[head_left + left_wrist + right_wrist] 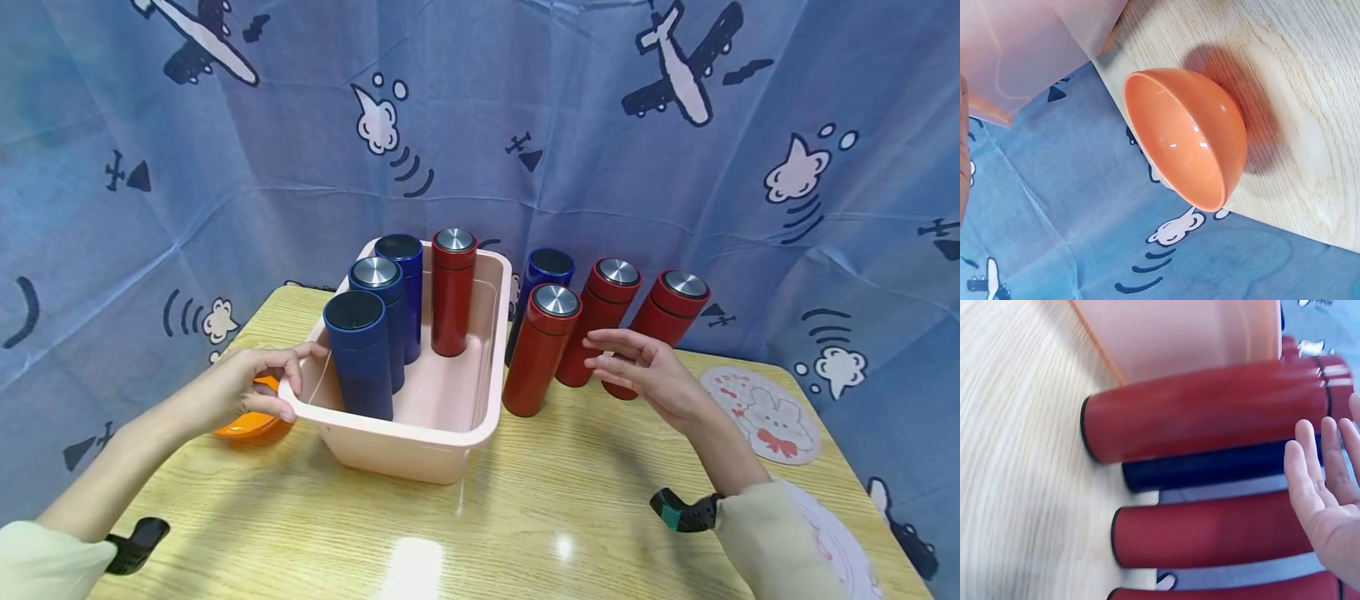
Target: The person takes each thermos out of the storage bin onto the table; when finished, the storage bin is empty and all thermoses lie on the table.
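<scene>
My left hand (251,379) pinches the left rim of a pale pink plastic bin (397,454) between thumb and fingers in the head view. Inside the bin, three blue thermos flasks (360,358) stand along the left side and a red thermos flask (453,300) stands toward the back. To the right of the bin are three upright red thermos flasks (542,354) and one blue thermos flask (550,265) behind them. My right hand (652,375) hovers in front of the two rightmost red flasks with fingers extended; its palm holds nothing in the right wrist view (1329,500).
An orange bowl (1210,119) sits on the wooden table (540,500) left of the bin, partly behind my left hand. A round bunny-print mat (765,417) lies at right, with another mat (832,533) under my right sleeve. A blue airplane-print curtain (465,100) hangs behind.
</scene>
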Demonstrator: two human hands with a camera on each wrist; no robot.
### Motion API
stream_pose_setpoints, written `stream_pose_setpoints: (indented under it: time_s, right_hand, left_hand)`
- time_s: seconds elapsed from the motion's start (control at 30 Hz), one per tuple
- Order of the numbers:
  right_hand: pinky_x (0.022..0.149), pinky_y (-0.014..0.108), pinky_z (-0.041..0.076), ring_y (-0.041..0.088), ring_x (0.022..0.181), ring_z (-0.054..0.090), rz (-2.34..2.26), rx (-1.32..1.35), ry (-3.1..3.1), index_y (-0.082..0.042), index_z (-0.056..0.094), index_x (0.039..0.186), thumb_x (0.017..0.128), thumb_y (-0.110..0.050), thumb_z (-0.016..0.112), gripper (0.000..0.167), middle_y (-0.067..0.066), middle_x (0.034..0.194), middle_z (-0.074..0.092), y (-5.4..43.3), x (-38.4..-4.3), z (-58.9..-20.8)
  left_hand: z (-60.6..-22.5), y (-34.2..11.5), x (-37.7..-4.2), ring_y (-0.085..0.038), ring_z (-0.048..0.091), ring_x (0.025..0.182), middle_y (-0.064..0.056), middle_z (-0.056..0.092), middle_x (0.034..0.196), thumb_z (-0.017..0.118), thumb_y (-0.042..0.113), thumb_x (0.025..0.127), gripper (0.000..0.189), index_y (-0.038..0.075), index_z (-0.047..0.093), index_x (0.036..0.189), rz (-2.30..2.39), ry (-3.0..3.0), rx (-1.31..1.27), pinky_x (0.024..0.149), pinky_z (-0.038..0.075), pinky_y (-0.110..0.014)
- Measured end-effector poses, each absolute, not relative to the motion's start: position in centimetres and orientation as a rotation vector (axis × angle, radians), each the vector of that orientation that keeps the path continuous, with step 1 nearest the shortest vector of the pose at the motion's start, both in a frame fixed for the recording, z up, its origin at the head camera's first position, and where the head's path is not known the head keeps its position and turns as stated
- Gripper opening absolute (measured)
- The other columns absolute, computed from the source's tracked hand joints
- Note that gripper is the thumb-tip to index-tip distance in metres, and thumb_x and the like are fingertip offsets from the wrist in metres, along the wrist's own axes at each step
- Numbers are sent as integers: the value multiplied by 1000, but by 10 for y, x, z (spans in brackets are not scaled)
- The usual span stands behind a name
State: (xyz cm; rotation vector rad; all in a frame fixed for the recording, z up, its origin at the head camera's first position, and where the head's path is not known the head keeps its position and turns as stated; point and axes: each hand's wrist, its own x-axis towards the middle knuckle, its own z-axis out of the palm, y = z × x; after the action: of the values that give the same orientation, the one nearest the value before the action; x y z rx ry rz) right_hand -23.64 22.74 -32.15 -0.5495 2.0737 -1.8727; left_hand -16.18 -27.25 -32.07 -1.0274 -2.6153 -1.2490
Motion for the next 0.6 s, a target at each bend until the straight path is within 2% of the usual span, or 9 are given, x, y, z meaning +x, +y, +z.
stream_pose_setpoints:
  time_s: [0.13,0.5,0.6]
  right_hand:
    - [90,28,49,16,105,64,-1851,-545,2054,-11,57,125,95,-5,58,30,-2,121,62,221,-226,-312]
    - [90,32,49,18,106,64,-1852,-699,1958,-11,59,123,96,-1,54,29,1,121,63,189,-207,-286]
    - [90,32,49,19,106,63,-1859,-690,1969,-10,59,122,95,-2,55,28,5,124,61,172,-207,-276]
  left_hand:
    - [-321,-273,-162,-4,60,103,-26,60,119,81,11,65,30,18,55,78,-1250,-2615,-1024,63,48,-22]
    - [-321,-272,-162,-5,60,102,-26,60,119,82,6,63,33,18,55,77,-1235,-2610,-1026,62,47,-23]
    - [-321,-272,-162,-4,60,102,-26,60,119,82,8,64,32,18,55,77,-1237,-2603,-1032,60,46,-24]
